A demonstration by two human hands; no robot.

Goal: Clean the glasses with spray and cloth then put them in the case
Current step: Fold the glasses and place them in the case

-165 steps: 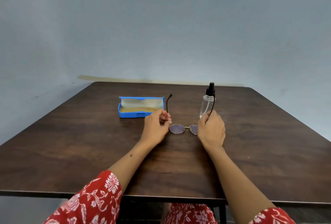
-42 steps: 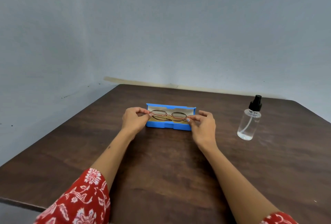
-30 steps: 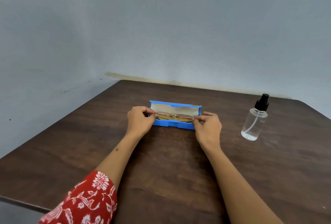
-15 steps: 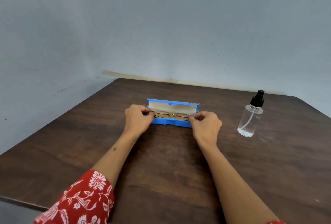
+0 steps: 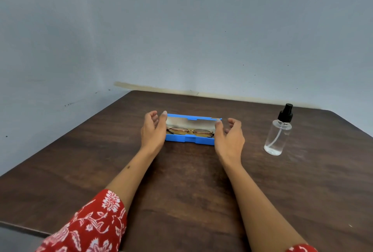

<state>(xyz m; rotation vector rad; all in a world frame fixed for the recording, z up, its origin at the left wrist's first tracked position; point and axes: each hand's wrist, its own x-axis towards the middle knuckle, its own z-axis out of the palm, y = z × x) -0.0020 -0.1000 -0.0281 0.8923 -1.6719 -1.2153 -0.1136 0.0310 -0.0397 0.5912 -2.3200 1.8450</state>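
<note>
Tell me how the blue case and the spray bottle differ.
The case is solid blue and lies flat and long; the bottle is clear with a black cap and stands upright. The case is open with the glasses inside; the bottle is capped and looks nearly empty. The left hand and right hand flank the case, while the bottle stands alone. Both rest on the table.

Person: red sleeves (image 5: 94, 225) with white floral print end near the elbow, forearms bare; left hand (image 5: 152, 130) and right hand (image 5: 230, 138) ungloved, small dark mark on left forearm.
</note>
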